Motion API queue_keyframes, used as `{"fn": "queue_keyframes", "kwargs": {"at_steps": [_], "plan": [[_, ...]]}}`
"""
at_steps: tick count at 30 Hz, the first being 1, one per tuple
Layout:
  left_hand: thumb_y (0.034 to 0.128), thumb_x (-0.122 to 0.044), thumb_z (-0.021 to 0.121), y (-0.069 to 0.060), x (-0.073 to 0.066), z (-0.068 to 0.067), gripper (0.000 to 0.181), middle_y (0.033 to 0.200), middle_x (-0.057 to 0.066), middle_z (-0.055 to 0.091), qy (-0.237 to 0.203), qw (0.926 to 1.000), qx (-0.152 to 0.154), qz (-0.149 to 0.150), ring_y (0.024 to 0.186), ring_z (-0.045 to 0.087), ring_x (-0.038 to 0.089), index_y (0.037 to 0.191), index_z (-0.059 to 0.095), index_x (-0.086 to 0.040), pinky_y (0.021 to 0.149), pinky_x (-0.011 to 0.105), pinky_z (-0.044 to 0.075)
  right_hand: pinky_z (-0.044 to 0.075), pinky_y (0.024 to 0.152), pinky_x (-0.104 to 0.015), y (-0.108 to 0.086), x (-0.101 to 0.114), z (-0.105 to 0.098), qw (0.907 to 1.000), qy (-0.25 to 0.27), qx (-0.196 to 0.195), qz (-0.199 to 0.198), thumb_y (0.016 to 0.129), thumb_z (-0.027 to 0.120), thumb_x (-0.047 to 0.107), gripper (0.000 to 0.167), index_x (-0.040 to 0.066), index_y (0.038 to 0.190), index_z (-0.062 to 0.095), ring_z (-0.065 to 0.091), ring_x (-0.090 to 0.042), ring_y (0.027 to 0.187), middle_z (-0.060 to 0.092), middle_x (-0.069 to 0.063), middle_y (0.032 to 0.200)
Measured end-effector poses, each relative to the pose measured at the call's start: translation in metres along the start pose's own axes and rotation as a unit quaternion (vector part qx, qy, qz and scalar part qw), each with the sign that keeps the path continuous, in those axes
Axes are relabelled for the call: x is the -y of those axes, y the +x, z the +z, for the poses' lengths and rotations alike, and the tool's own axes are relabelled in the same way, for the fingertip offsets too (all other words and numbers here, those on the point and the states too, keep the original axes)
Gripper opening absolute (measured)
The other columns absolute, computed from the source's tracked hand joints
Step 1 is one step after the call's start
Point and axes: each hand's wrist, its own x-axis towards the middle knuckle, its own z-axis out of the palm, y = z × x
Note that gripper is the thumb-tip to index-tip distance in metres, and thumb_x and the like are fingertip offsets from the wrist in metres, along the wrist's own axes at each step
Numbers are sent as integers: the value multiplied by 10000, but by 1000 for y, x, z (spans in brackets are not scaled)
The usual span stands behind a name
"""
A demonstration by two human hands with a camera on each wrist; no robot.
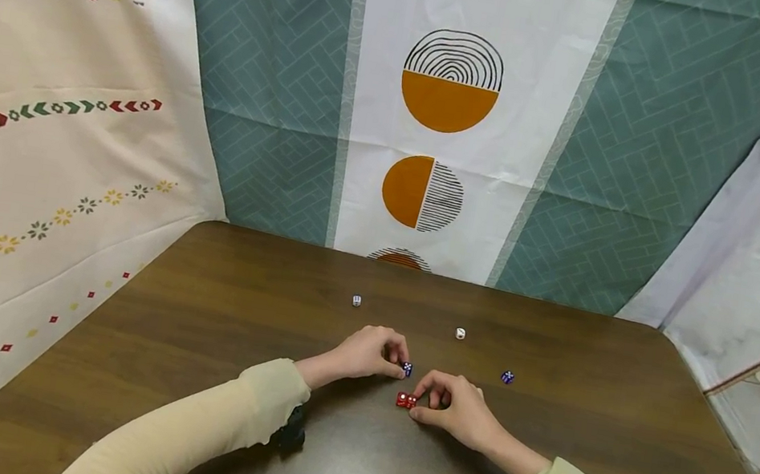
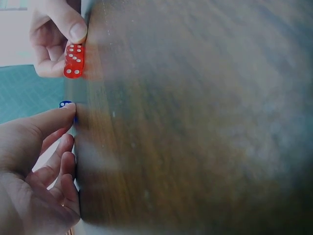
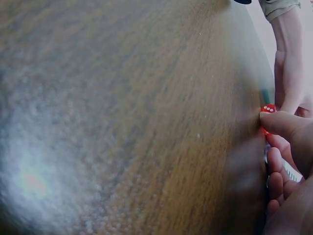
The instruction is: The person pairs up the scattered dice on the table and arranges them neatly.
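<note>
Two red dice [image 1: 406, 400] sit side by side on the brown table, and my right hand [image 1: 456, 410] pinches the right one between thumb and finger. Just behind them, my left hand [image 1: 367, 354] pinches a blue die [image 1: 407, 369] at the tabletop. In the left wrist view, the left thumb partly covers the blue die [image 2: 66, 105], while the red dice [image 2: 74, 61] stand beside the right hand [image 2: 56, 36]. The right wrist view shows a red die [image 3: 268, 108] partly hidden by the right thumb.
A white die [image 1: 356, 300] lies at the back of the table [image 1: 259, 269], with another white die [image 1: 460, 333] to its right. Another blue die [image 1: 508, 377] lies right of the hands. Patterned cloths [image 1: 286, 78] hang behind and beside the table.
</note>
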Motion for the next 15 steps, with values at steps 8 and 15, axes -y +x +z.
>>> {"fn": "queue_keyframes", "kwargs": {"at_steps": [8, 15], "plan": [[830, -195, 801, -2, 1, 1, 111, 790, -23, 614, -12, 10000, -25, 75, 733, 502, 89, 905, 727, -158, 657, 228, 381, 360, 611, -226, -1, 1, 0, 10000, 11, 85, 29, 817, 804, 285, 196, 225, 951, 674, 440, 3, 589, 557, 52, 725], [825, -186, 805, -3, 2, 1, 109, 777, -21, 608, -26, 9999, -71, 86, 722, 500, 93, 892, 724, -158, 654, 224, 376, 428, 646, -210, -3, -2, -3, 9999, 91, 145, 1, 824, 799, 254, 222, 201, 998, 671, 497, -18, 687, 583, 57, 781]]}}
